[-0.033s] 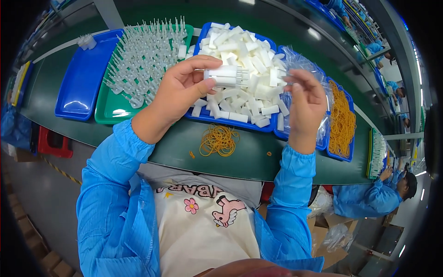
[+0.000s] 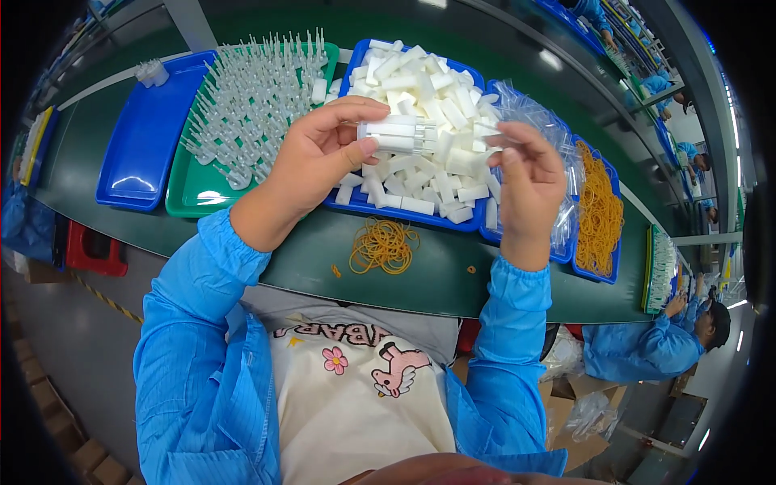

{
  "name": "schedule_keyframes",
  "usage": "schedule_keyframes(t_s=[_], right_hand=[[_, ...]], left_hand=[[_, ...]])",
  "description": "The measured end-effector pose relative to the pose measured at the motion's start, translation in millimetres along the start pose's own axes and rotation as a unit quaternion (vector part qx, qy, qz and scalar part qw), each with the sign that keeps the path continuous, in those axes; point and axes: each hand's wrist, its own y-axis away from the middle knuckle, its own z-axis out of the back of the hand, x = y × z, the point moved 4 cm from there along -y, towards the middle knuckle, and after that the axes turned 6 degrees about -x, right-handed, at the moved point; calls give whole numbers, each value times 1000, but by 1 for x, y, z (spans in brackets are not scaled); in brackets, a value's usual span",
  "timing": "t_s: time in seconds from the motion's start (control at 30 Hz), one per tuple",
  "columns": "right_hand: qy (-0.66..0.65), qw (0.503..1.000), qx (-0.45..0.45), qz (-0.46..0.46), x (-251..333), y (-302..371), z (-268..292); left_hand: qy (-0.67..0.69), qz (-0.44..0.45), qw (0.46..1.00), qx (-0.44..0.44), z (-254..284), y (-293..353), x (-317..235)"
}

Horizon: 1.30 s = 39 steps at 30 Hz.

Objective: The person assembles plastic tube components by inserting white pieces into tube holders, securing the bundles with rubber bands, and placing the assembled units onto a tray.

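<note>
Head view: a white pronged bundle (image 2: pixel 392 134) is gripped by the left hand (image 2: pixel 318 153) and pointed toward the curled right hand (image 2: pixel 533 168), whose contents cannot be told. Were the left grip loosened, the bundle could be dropped among white blocks (image 2: pixel 417 204) between the hands.

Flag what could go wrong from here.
1. The short bundle of clear and white plastic-looking pieces is gripped by the left hand near one end only, so pieces might slide out.
2. White rectangular blocks heap above the rim of their blue plastic tray; a bump could spill some.
3. Loose yellow-orange rubber bands lie on the dark green bench; a blue fabric sleeve might drag them off.
</note>
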Motion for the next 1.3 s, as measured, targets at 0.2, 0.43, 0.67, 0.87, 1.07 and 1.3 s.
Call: schedule_keyframes(t_s=[0.2,0.43,0.67,0.87,1.07,1.3], right_hand=[[-35,997,42,-59,-5,15,-27],[-56,991,-10,-124,-11,21,-14],[-39,986,5,-163,-14,26,-26],[-37,984,18,-172,-12,29,-28],[-41,985,-4,-167,-13,31,-30],[-27,983,-6,-182,-13,31,-31]], left_hand=[[2,-10,1000,14,7,2,2],[3,-5,999,40,-4,-1,3],[-5,-41,998,49,-3,-1,6],[-13,-32,998,44,-3,0,8],[-105,-12,994,38,-3,2,6],[-208,-44,976,40,-7,2,-4]])
